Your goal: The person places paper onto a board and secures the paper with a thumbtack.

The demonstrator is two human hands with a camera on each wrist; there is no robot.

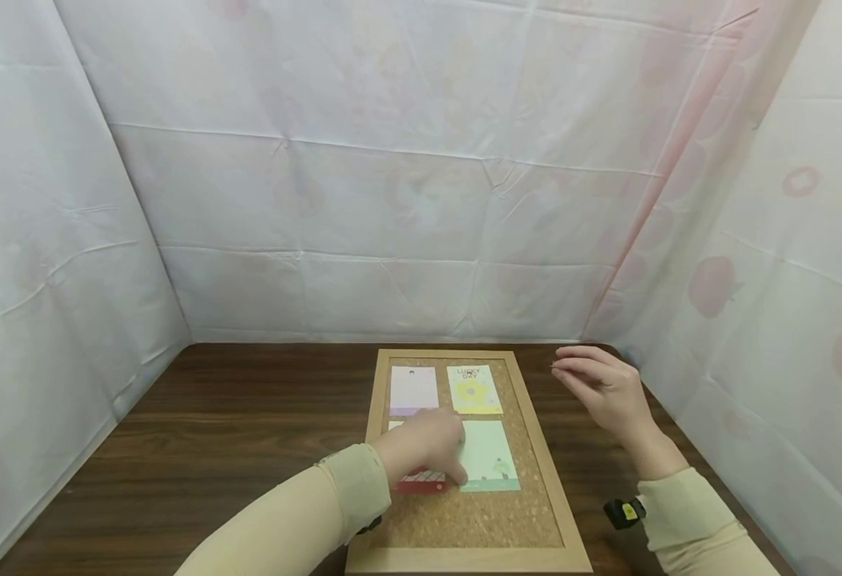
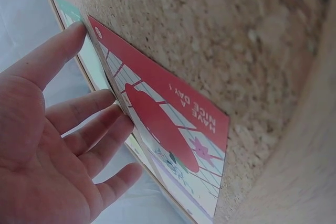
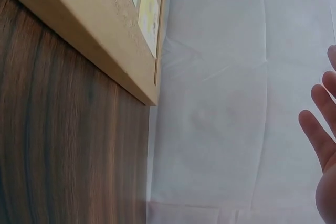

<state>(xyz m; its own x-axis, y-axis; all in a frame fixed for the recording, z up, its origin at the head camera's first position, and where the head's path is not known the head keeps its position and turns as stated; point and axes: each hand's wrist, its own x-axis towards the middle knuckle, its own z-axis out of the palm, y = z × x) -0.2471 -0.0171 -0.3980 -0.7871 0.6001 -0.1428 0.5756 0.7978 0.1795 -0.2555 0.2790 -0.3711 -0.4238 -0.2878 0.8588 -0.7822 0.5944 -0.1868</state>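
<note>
My left hand [image 1: 431, 442] reaches over the cork board [image 1: 488, 520]. Its thumb and fingertips touch down at the pale green note sheet [image 1: 488, 452] and the red-edged "Have a nice day" sheet [image 2: 163, 121], which the hand partly covers in the head view. In the left wrist view, the fingers [image 2: 79, 111] are spread and nearly straight. Right of the board, my right hand [image 1: 604, 388] hovers raised, pinching a tiny thin pin-like thing [image 1: 553, 366] between thumb and fingertips. That thing is too small to make out fully, and the right wrist view does not show it.
Higher on the board are a lilac-edged sheet [image 1: 413, 390] and a "Lucky Day" sheet [image 1: 474, 390] with a yellow flower. A raised wooden frame [image 1: 546, 456] borders the cork. Beneath lies a dark wooden table [image 1: 248, 416], with white curtains [image 1: 392, 200] behind and at both sides.
</note>
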